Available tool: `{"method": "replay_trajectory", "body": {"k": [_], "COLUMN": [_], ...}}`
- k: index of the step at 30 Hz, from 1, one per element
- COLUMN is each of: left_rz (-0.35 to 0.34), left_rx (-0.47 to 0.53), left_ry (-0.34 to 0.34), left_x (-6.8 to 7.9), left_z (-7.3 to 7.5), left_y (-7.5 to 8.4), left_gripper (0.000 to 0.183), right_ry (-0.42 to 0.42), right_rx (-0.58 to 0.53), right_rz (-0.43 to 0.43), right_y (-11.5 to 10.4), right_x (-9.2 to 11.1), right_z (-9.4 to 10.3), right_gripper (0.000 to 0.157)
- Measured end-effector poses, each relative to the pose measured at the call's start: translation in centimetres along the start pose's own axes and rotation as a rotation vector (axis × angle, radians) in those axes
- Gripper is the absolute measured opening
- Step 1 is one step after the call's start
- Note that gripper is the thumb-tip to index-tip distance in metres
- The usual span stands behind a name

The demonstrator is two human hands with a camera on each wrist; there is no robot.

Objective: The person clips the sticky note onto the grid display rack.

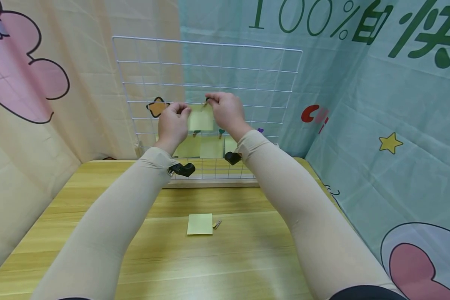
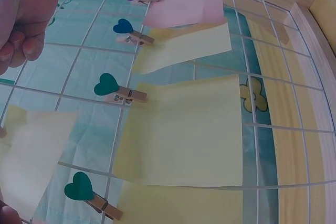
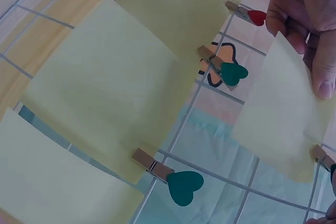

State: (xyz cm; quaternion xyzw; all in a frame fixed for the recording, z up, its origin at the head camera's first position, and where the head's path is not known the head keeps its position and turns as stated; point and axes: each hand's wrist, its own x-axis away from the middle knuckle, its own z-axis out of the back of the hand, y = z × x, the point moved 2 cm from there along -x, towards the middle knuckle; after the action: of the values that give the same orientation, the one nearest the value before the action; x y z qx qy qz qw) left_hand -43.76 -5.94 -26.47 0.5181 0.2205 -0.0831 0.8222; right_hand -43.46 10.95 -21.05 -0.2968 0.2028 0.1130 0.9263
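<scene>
A pale yellow paper note (image 1: 200,119) lies against a white wire grid (image 1: 210,43) in the head view. My left hand (image 1: 173,127) pinches its left edge; the right wrist view shows these fingers on the paper. At the note's upper right, my right hand (image 1: 228,111) pinches a small wooden clothespin (image 3: 321,156), which sits on the note's edge by a wire. Its heart is mostly hidden by the fingertips. Below, a row of yellow notes (image 2: 184,135) hangs from the grid on clothespins with green hearts (image 3: 185,188).
A yellow note (image 1: 200,224) lies on the wooden table (image 1: 165,258) with a loose clothespin (image 1: 217,224) beside it. A pink note (image 2: 186,3) hangs at the row's end. The grid stands in a wooden base (image 1: 210,183). Printed curtains (image 1: 360,125) surround the table.
</scene>
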Motion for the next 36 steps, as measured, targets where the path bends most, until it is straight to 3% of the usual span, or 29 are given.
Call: {"method": "replay_trajectory", "body": {"k": [15,28,36], "left_rz": [-0.022,-0.022,-0.004], "left_rx": [0.015,0.009,0.021], "left_ry": [0.051,0.053,0.040], "left_x": [-0.20,-0.24,-0.24], "left_z": [-0.39,-0.26,-0.31], "left_y": [-0.43,-0.29,-0.35], "left_gripper": [0.028,0.028,0.029], "right_ry": [-0.051,-0.079,-0.095], "right_rx": [0.077,0.144,0.103], "right_rz": [-0.019,-0.010,-0.032], "right_y": [-0.41,-0.75,-0.21], "right_x": [-0.28,-0.55,-0.43], "right_z": [0.21,0.30,0.16], "right_gripper": [0.037,0.038,0.040]}}
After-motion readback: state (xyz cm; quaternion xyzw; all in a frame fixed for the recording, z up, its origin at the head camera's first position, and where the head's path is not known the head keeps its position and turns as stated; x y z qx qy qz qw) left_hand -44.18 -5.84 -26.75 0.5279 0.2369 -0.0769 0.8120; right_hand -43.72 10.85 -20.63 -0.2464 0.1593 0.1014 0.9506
